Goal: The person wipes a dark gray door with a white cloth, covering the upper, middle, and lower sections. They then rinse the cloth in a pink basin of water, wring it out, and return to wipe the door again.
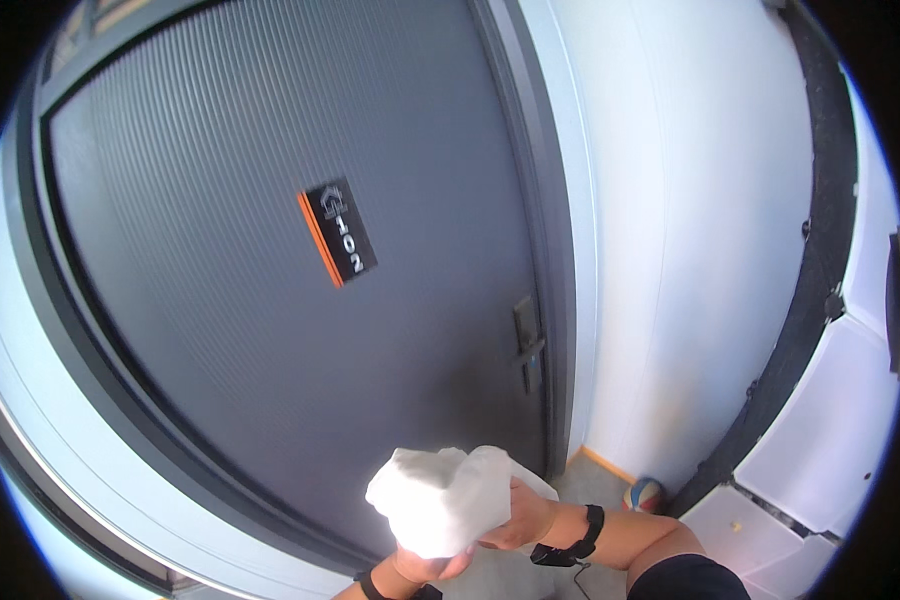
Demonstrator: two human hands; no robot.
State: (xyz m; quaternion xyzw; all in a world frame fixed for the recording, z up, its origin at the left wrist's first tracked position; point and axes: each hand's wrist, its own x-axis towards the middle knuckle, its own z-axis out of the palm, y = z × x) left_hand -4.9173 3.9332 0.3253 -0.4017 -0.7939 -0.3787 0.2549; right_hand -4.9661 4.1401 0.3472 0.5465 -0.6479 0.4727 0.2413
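Observation:
A bunched white sheet, cloth or paper [439,506], is held low in front of me and is brightly lit. My left hand [429,564] grips it from below, mostly covered by its folds. On its right side my right hand [523,516] has its fingers against the sheet, and a loose flap hangs behind that wrist. Both wrists wear black straps. Whether anything is wrapped inside the sheet cannot be seen. Behind it stands a closed dark grey door [270,315] with a ribbed surface.
The door carries a black and orange sign [339,231] with writing. A lever handle [529,346] is on its right side. To the right runs a white wall [667,225]. A multicoloured ball [642,495] lies on the floor beside white panels [802,435] with a dark frame.

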